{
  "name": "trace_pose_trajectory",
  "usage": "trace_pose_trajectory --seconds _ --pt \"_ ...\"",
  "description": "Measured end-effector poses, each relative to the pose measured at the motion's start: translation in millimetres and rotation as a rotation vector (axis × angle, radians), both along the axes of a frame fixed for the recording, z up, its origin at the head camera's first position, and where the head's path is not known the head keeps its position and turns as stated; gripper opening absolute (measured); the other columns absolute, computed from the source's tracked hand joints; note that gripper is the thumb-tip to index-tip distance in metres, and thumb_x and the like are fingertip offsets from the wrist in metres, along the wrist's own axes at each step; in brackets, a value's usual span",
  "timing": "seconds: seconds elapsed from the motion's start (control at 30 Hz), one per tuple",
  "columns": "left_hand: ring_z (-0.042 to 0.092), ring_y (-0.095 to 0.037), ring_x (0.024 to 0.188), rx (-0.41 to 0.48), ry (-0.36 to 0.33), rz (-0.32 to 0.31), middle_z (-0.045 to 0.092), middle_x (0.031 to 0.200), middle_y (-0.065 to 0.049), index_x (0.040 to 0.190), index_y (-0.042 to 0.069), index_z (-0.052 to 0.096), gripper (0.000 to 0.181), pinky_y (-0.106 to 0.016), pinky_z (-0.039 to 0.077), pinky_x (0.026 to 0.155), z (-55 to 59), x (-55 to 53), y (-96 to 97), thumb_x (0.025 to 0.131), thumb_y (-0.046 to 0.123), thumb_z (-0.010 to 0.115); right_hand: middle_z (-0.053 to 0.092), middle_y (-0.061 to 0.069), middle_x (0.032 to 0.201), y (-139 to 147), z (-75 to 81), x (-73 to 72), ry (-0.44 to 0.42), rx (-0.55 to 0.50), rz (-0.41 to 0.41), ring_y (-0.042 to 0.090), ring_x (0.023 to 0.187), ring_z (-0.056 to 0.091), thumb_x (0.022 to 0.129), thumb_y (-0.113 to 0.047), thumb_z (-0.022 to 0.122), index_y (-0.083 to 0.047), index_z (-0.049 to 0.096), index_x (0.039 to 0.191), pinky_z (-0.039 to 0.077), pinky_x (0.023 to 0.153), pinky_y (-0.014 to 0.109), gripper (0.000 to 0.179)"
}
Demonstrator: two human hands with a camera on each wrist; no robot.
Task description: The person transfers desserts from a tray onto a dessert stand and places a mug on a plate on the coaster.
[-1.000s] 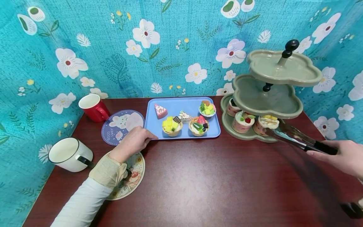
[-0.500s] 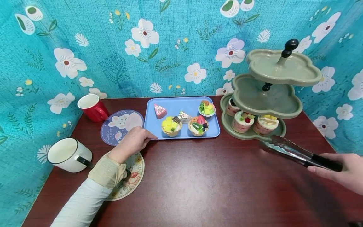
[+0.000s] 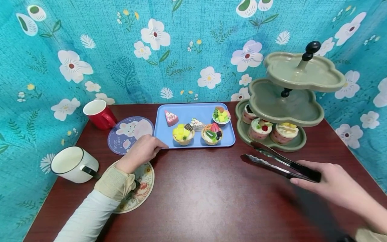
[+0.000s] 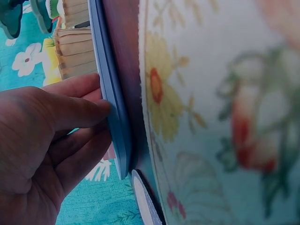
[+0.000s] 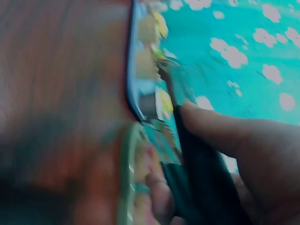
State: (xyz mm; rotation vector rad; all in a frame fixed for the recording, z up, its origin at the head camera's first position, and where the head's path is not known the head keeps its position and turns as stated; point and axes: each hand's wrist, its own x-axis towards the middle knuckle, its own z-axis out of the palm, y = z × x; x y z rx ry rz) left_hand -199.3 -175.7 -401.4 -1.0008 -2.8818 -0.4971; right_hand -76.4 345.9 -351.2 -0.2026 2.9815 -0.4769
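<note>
Turquoise floral cloth (image 3: 181, 84) hangs behind the red-brown table (image 3: 205, 188) and blue tray (image 3: 193, 110).

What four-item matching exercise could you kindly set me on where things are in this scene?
1. Metal tongs
2. Blue tray
3. Red mug
4. Dessert cups

A. Beyond the white mug
B. On the green stand's bottom tier
C. Held in the right hand
D. Pinched at the edge by the left hand

Right pairs: 1-C, 2-D, 3-A, 4-B.
</note>
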Motion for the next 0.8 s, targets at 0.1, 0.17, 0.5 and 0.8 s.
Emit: trace_pose_trajectory --seconds 0.1,0.17,0.5,0.8 --pt "0.069 -0.013 0.079 -0.007 0.008 0.01 0.078 0.092 0.002 0.097 0.018 0.081 0.025 -0.036 0.057 0.072 0.0 0.5 0.1 0.086 -0.001 0.07 0.064 -0.009 0.07 -18.0 -6.3 -8.1 0.091 -0.047 0.043 0.0 0.061 0.042 0.078 -0.047 0.08 -0.01 0.068 0.123 0.033 0.054 0.022 0.06" --pt "0.069 -0.014 0.079 -0.011 0.013 0.016 0.078 0.091 0.002 0.096 0.018 0.081 0.023 -0.036 0.057 0.072 0.3 0.6 0.3 0.086 0.0 0.071 0.065 -0.009 0.071 -29.9 -9.0 -13.8 0.13 -0.06 0.054 0.002 0.062 0.045 0.077 -0.049 0.08 -0.012 0.069 0.123 0.034 0.055 0.023 0.059" --pt "0.07 -0.015 0.079 -0.035 0.038 0.025 0.077 0.088 0.001 0.092 0.014 0.08 0.014 -0.036 0.058 0.073 -1.5 1.0 2.4 0.085 0.004 0.074 0.074 0.015 0.105 -68.0 -26.4 -41.1 0.211 -0.066 0.08 0.035 0.091 0.069 0.077 -0.056 0.077 -0.014 0.066 0.129 0.051 0.069 0.055 0.068" --pt "0.07 -0.016 0.079 -0.041 0.035 0.02 0.078 0.088 0.001 0.092 0.014 0.08 0.015 -0.036 0.058 0.073 1.0 -0.1 5.7 0.085 0.003 0.073 0.071 0.005 0.073 -81.2 -33.8 -61.3 0.218 -0.051 0.086 0.027 0.075 0.068 0.078 -0.055 0.077 -0.011 0.067 0.127 0.05 0.059 0.045 0.067"
